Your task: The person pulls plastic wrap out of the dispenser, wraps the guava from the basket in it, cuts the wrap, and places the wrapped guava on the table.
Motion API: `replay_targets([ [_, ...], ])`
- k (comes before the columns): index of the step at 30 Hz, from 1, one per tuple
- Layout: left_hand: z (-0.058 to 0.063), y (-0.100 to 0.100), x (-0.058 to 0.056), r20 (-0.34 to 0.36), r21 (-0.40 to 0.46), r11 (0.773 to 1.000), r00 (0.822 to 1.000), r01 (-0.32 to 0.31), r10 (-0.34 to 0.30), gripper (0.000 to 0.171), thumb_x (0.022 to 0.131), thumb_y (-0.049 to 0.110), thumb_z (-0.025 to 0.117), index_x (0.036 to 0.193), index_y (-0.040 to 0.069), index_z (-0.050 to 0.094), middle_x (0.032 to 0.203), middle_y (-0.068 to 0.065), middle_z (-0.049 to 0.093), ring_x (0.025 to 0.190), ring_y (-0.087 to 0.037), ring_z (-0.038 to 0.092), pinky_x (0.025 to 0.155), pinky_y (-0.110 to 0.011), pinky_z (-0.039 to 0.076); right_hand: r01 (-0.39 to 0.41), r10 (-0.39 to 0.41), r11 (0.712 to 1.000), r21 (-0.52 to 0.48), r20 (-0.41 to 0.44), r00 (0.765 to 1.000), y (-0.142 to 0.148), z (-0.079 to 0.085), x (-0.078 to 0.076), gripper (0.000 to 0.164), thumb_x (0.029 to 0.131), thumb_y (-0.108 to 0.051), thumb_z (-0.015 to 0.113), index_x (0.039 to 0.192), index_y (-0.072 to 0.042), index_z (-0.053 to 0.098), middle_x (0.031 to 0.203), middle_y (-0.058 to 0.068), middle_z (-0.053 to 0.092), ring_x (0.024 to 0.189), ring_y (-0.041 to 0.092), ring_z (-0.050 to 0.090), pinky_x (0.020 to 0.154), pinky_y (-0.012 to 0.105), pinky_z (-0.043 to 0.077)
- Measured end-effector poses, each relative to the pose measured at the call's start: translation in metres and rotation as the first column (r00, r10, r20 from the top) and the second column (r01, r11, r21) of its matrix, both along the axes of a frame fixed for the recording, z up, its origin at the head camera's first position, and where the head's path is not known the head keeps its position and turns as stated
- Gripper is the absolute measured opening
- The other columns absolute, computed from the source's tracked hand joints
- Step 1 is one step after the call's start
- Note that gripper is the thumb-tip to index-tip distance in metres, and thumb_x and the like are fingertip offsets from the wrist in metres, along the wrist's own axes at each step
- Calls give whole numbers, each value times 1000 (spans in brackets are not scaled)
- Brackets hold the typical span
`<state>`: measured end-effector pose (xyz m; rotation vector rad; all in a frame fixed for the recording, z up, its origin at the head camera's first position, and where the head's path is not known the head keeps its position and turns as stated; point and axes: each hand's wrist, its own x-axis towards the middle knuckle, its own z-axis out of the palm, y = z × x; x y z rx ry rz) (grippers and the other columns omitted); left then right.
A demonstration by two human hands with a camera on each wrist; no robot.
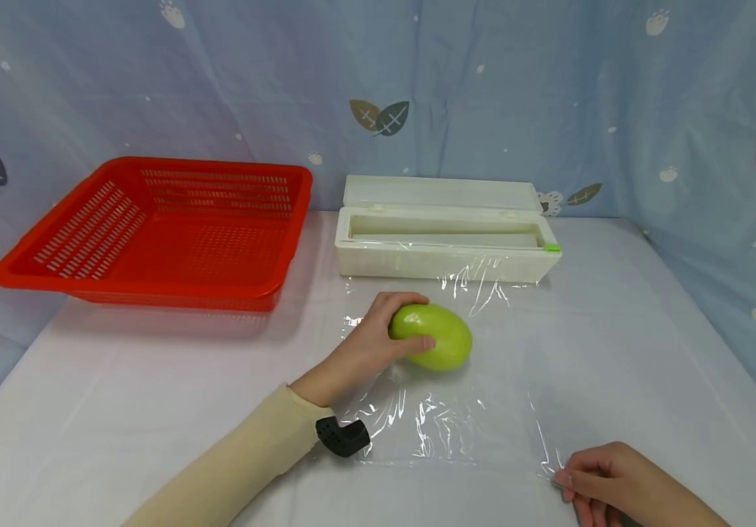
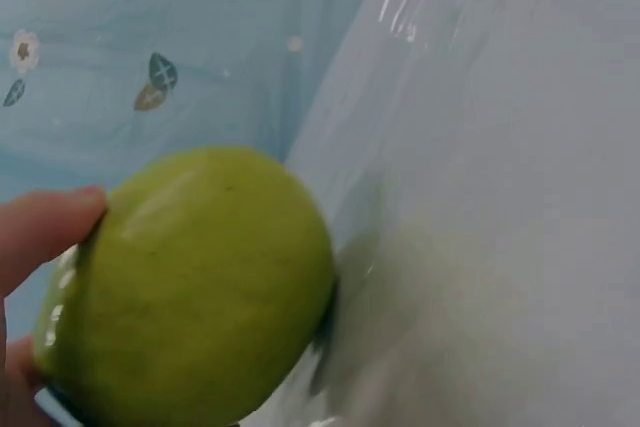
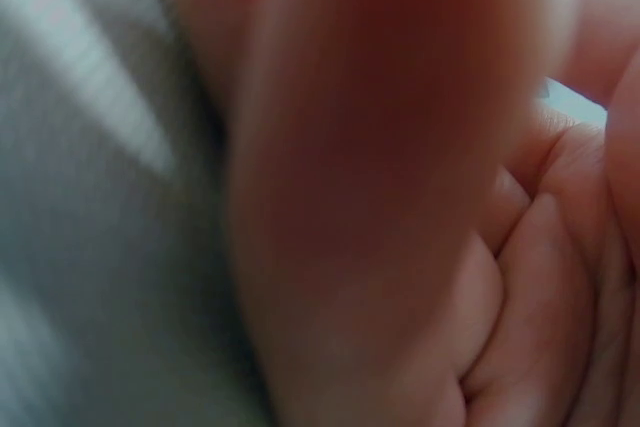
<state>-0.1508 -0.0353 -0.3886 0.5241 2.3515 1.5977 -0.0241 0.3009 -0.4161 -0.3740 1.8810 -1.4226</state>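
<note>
Head view: the red basket [image 1: 213, 245] stands at left, slotted walls and floor exposed. Beside it, the white box [image 1: 364, 262], lid [image 1: 440, 192] raised, contains a white roll [image 1: 450, 240]; clear film [image 1: 443, 435] extends from its front across the table [image 1: 154, 410]. The green fruit [image 1: 443, 338] is over the film before the box, gripped between thumb and fingers of the left hand [image 1: 369, 338]. The right hand [image 1: 618, 481] pinches the film's near right corner. Left wrist view: the fruit appears rounded, smooth, yellow-green, with small dark specks. Right wrist view: blurred fingers; pinch cannot be told there.
</note>
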Motion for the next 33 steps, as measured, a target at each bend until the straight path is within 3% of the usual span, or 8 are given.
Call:
replay_targets([
  [3, 3, -3, -1, -38, -64, 995, 997, 71, -74, 52, 78, 36, 67, 124, 33, 44, 124, 10, 34, 107, -13, 42, 90, -35, 36, 1, -1, 1000, 7, 0, 1000, 0, -1, 0, 23, 93, -8, 44, 77, -3, 59, 61, 11, 58, 45, 18, 52, 41, 30, 46],
  [7, 5, -7, -2, -96, -185, 969, 978, 165, -185, 63, 78, 29, 67, 132, 31, 36, 133, 4, 27, 114, -17, 38, 91, -40, 35, -1, 1, 1000, 10, 0, 1000, 0, -1, 0, 22, 93, -8, 44, 77, -3, 59, 60, 11, 59, 45, 18, 52, 41, 30, 46],
  [10, 6, -8, -2, -117, -248, 950, 967, 192, -226, 71, 75, 25, 70, 134, 30, 32, 134, 1, 26, 116, -18, 36, 90, -42, 36, -3, 3, 1000, 9, 6, 1000, 0, 0, 0, 22, 93, -8, 44, 78, -3, 59, 60, 11, 59, 45, 18, 53, 42, 30, 47],
  [14, 6, -8, -2, -126, -270, 949, 971, 165, -205, 72, 74, 26, 71, 134, 31, 32, 129, 1, 30, 111, -19, 40, 87, -43, 37, -10, 10, 1000, -12, 10, 1000, 1, 0, 0, 22, 93, -7, 43, 79, -2, 58, 60, 12, 59, 46, 18, 53, 42, 31, 47],
  [17, 6, -8, -1, -177, -294, 949, 969, 113, -170, 72, 74, 31, 71, 134, 32, 32, 127, 4, 31, 108, -17, 43, 86, -40, 38, -13, 13, 1000, -12, 12, 1000, 1, 0, -1, 22, 94, -7, 42, 79, -2, 58, 61, 12, 59, 46, 18, 53, 42, 31, 47],
  [22, 3, -7, 0, -330, -367, 929, 929, 40, -170, 73, 71, 37, 73, 134, 32, 35, 127, 10, 35, 109, -11, 42, 86, -34, 40, -17, 17, 1000, -6, 2, 1000, 2, 1, -1, 22, 94, -7, 42, 79, -3, 58, 61, 11, 59, 45, 17, 53, 41, 31, 46],
  [25, 2, -5, 0, -386, -378, 926, 905, 23, -180, 72, 70, 36, 75, 132, 31, 38, 126, 11, 37, 111, -10, 40, 87, -34, 40, -18, 18, 1000, -7, 5, 1000, 2, 1, -1, 22, 94, -7, 42, 79, -3, 58, 61, 11, 59, 45, 17, 53, 41, 31, 46],
  [33, -2, 1, 3, -403, -317, 948, 901, 26, -159, 71, 70, 31, 76, 131, 29, 40, 127, 10, 36, 112, -12, 40, 91, -35, 38, -12, 12, 1000, -3, 7, 1000, 1, 3, 0, 23, 94, -7, 42, 79, -2, 58, 61, 11, 59, 45, 18, 52, 41, 30, 46],
])
